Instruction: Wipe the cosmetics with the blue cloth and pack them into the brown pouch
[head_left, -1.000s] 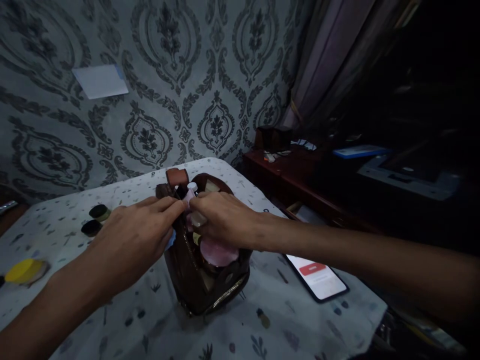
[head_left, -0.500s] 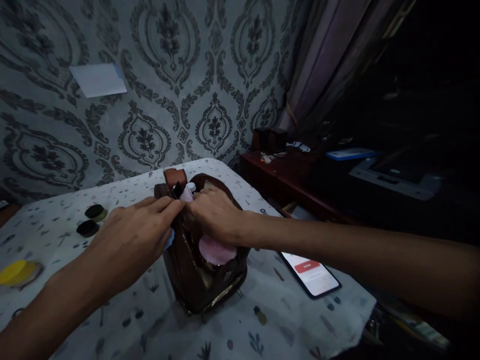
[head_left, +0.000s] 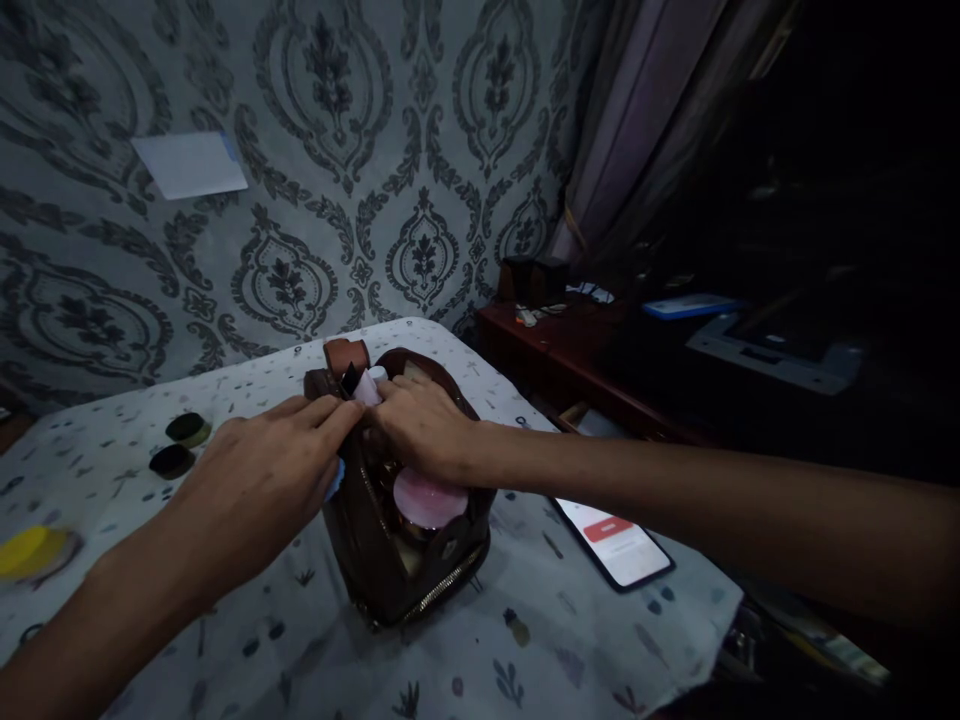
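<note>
A brown zippered bag [head_left: 375,580] stands open on the table, its mouth facing up. My left hand [head_left: 277,455] is closed on the bag's left rim, with a bit of something blue [head_left: 335,480] showing under its palm. Inside the bag's far end, my right hand [head_left: 424,425] is curled with its fingertips hidden. Beside those fingers a pale pink tube-like item [head_left: 367,388] and a white cap [head_left: 377,373] stick up. A round pink-topped container [head_left: 430,498] lies in the bag's near part, below my right wrist.
Two small dark round containers [head_left: 187,429] and a yellow-topped item [head_left: 34,553] sit on the left of the patterned tablecloth [head_left: 465,670]. A lit phone [head_left: 619,545] lies to the bag's right. A dark red desk [head_left: 540,345] stands beyond, by a patterned wall.
The view has shifted slightly, moving the whole scene a little to the left. Both hands keep almost the same places at the bag, the right one still inside.
</note>
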